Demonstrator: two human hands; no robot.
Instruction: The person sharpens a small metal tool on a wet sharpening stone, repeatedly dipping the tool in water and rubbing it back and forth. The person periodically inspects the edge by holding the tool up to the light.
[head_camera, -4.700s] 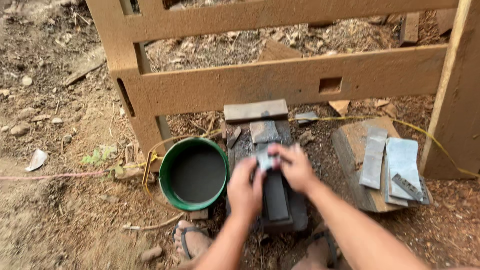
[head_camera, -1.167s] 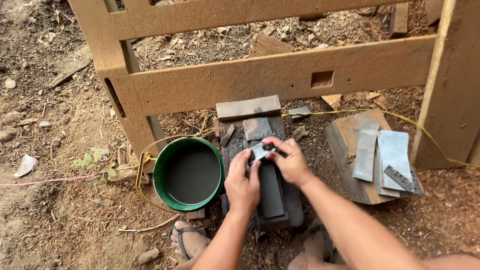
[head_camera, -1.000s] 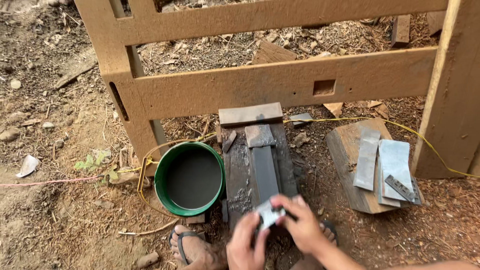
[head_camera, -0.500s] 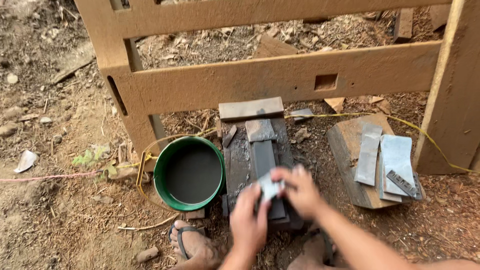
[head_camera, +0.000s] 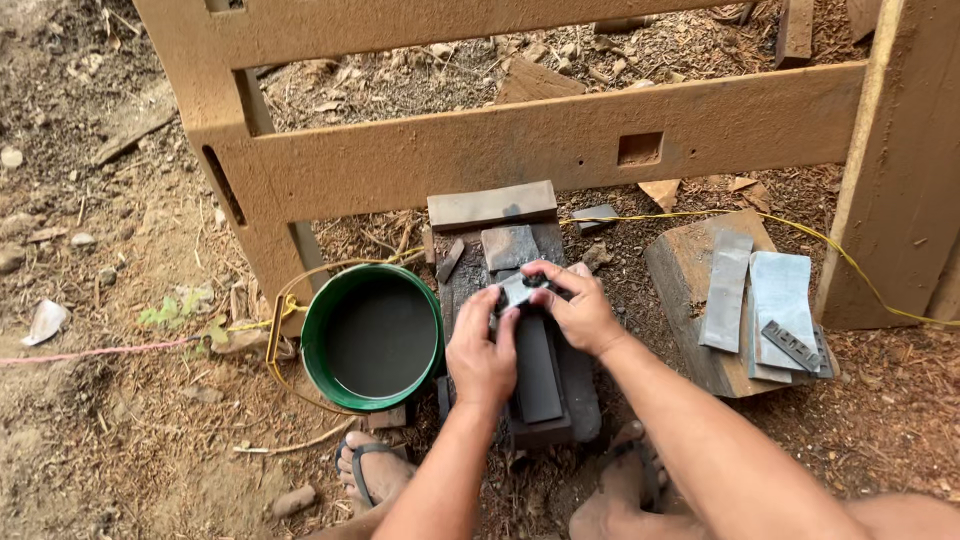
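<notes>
1. While both hands press it, small flat grey metal blade (head_camera: 518, 291) lies at far end of long dark sharpening stone (head_camera: 538, 368), whose long axis runs toward the person.
2. Left hand (head_camera: 482, 356) fingers flat on blade; right hand (head_camera: 577, 308) fingers pinch it, equally near.

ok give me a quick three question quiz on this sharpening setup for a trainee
1. True or false: both hands press the small metal blade onto the dark sharpening stone.
2. What stands just left of the stone? A) green bucket B) a red toolbox C) a glass jar
3. Fill in: flat grey metal pieces lie on a ___ block to the right.

Key
1. True: left hand and right hand are both on it.
2. A
3. wooden
</notes>
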